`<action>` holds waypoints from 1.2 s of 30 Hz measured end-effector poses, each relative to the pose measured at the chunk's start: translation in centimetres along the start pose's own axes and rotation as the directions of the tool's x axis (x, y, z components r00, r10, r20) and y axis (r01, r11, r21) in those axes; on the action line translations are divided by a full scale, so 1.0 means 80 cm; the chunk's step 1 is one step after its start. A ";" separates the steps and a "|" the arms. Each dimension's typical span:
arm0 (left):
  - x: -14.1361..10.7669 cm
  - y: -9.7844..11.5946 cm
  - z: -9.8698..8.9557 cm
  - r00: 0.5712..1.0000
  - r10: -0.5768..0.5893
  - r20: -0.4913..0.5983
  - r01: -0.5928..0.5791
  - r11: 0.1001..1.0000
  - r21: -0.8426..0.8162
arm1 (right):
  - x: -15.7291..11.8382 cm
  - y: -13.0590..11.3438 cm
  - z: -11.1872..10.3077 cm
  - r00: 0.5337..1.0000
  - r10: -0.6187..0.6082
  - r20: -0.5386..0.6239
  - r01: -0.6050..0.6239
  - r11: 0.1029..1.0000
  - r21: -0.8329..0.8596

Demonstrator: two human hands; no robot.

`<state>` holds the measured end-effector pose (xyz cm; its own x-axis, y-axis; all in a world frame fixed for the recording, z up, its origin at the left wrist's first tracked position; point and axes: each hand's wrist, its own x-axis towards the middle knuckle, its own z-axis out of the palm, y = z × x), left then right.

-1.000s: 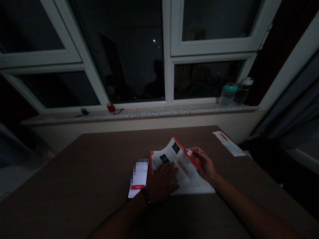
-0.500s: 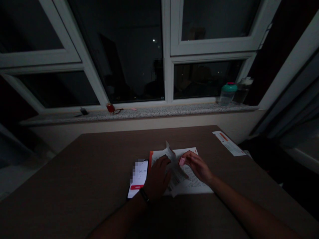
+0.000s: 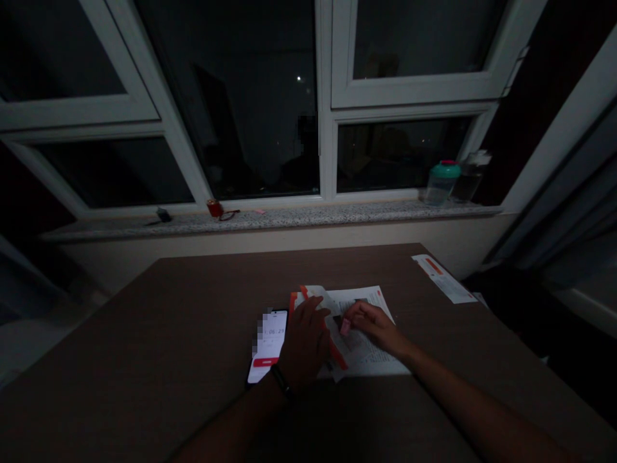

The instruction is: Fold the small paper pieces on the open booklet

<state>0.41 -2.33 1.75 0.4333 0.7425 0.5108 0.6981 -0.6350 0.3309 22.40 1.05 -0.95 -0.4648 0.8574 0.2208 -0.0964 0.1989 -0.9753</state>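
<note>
Printed sheets with orange edges (image 3: 380, 368) lie on the dark brown table, with one curled page (image 3: 315, 292) raised between my hands. My left hand (image 3: 306, 337) rests over the left part of the sheets, its fingers spread against the curled page. A small pink piece (image 3: 346, 326) is pinched in the fingers of my right hand (image 3: 373, 325), which is over the middle of the sheets. Just left of my left hand lies a lit phone (image 3: 272, 341) showing a timer and a red button.
A paper strip (image 3: 443, 278) lies at the table's right edge. On the stone windowsill (image 3: 299, 217) behind stand a red jar (image 3: 214, 208), glasses (image 3: 229, 215), a small dark bottle (image 3: 163, 214), a teal-lidded shaker (image 3: 442, 183) and a clear bottle (image 3: 470, 177).
The raised page has changed shape and now shows an orange edge. My right hand has moved slightly left and down with the pink piece. My left hand has barely moved.
</note>
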 end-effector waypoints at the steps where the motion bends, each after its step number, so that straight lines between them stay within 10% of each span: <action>1: 0.000 -0.001 0.002 1.000 -0.005 0.012 0.005 1.000 0.017 | 0.000 0.001 0.000 1.000 0.008 -0.009 -0.008 1.000 -0.031; 8: -0.004 -0.007 0.011 0.994 -0.036 0.099 0.028 0.996 0.082 | 0.001 0.013 -0.015 0.959 -0.077 -0.274 -0.072 0.867 -0.494; 24: -0.008 -0.017 0.021 0.957 -0.104 0.271 0.078 0.991 0.105 | 0.000 0.009 -0.028 0.925 -0.304 -0.227 -0.043 0.511 -0.859; 36: -0.010 -0.014 0.023 0.981 -0.086 0.173 0.047 0.975 0.219 | -0.003 -0.005 -0.006 0.978 -0.152 -0.145 -0.095 0.296 -0.951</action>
<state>0.31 -1.83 -0.53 0.4633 0.8203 0.3354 0.8255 -0.5371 0.1733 22.93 1.00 -0.62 -0.3123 0.8766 0.3660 0.8521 0.4288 -0.3000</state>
